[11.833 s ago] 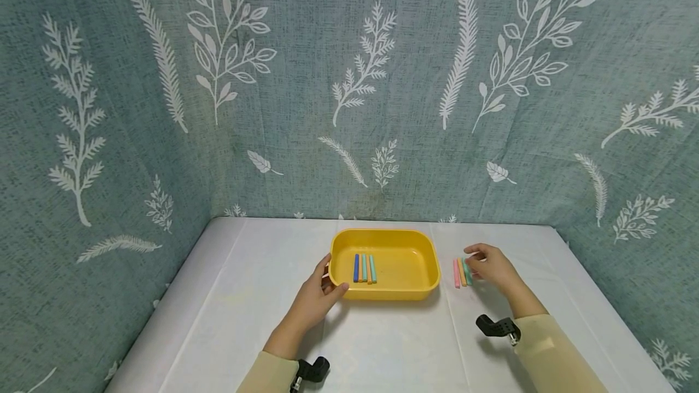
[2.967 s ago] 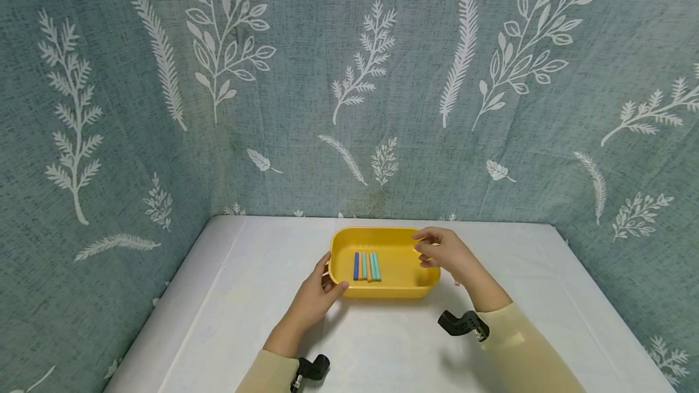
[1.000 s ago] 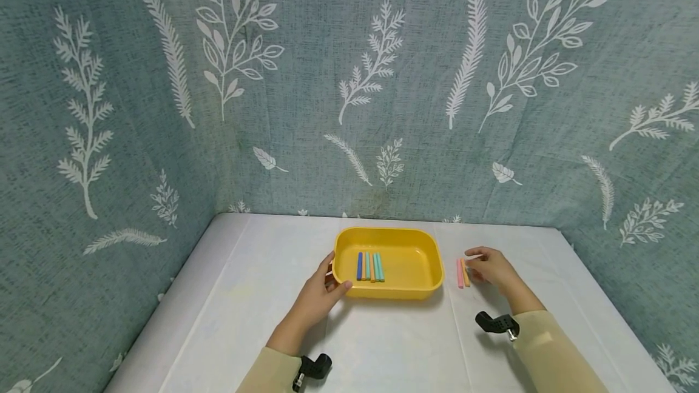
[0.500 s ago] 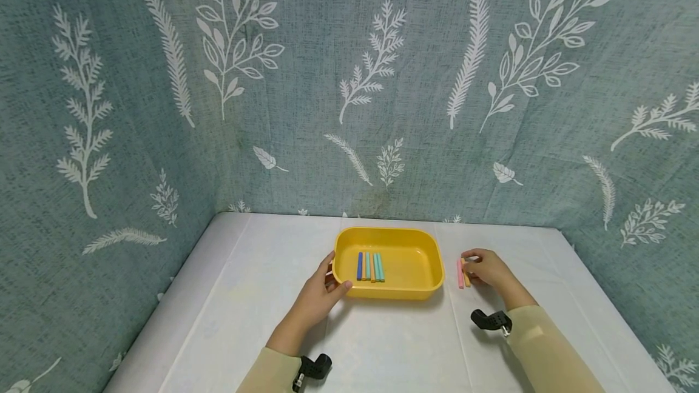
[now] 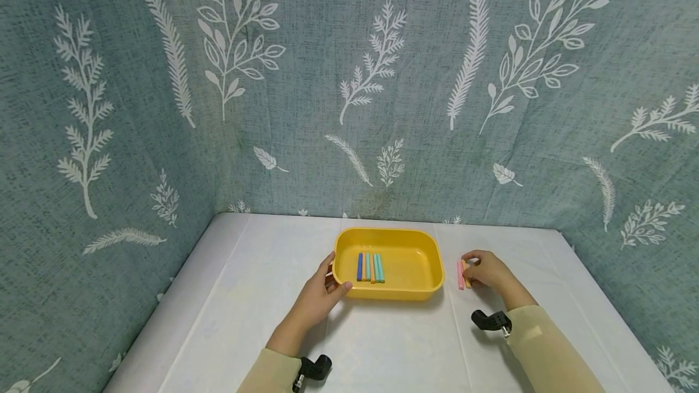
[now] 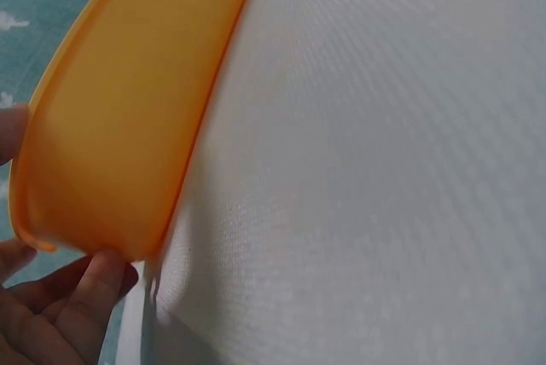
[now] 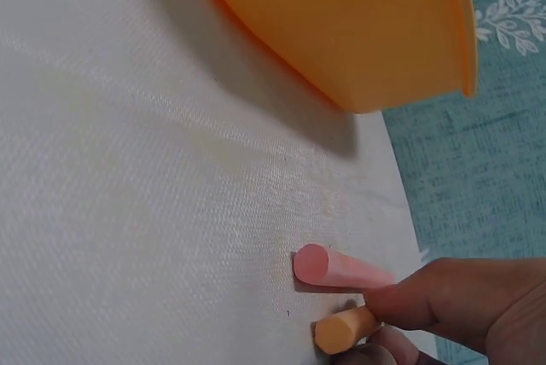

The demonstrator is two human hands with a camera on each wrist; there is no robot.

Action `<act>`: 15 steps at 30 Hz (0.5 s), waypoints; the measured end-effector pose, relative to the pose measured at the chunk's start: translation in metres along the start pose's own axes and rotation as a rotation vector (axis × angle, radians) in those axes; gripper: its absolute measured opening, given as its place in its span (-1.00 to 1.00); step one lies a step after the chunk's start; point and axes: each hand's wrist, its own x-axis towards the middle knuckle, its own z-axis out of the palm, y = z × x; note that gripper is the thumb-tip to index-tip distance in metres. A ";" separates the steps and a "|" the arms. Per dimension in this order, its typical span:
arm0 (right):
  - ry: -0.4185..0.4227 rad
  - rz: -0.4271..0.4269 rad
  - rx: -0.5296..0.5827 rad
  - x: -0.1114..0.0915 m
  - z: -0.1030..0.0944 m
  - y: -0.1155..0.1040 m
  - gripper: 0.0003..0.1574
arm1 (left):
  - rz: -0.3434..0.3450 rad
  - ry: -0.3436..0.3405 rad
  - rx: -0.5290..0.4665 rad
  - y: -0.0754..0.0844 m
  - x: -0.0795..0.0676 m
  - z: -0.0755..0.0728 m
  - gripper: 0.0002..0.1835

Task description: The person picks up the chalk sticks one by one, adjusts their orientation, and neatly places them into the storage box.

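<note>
My left hand (image 5: 315, 297) holds the left end of a yellow plastic tray (image 5: 395, 294), thumb at the front corner and fingers round the side. In the left wrist view the fingertips touch the tray's outer wall (image 6: 128, 118). Inside the tray, toward its left, several chalk sticks (image 5: 367, 267) lie side by side in blue, orange and teal. Right of the tray, my right hand (image 5: 489, 270) pinches an orange chalk stick (image 7: 341, 331) between thumb and fingers, low over the table. A pink chalk stick (image 7: 341, 268) lies just beside it on the cloth.
A white cloth covers the table (image 5: 398, 344). Teal fabric with white leaf prints (image 5: 306, 108) rises behind and at both sides. Each wrist wears a black camera mount, one on the left (image 5: 315, 367) and one on the right (image 5: 490, 321).
A second teal chalk stick has passed from the table into the tray. My right hand has come back from over the tray and now pinches the orange chalk. The left hand stays put.
</note>
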 end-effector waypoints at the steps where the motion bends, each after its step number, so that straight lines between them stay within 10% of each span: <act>1: 0.001 -0.003 -0.005 -0.001 0.000 0.000 -0.38 | 0.003 -0.002 -0.002 0.000 0.000 0.000 -0.13; 15: 0.045 -0.001 0.075 -0.005 -0.001 0.006 -0.39 | 0.010 -0.006 -0.006 0.001 0.000 0.000 -0.12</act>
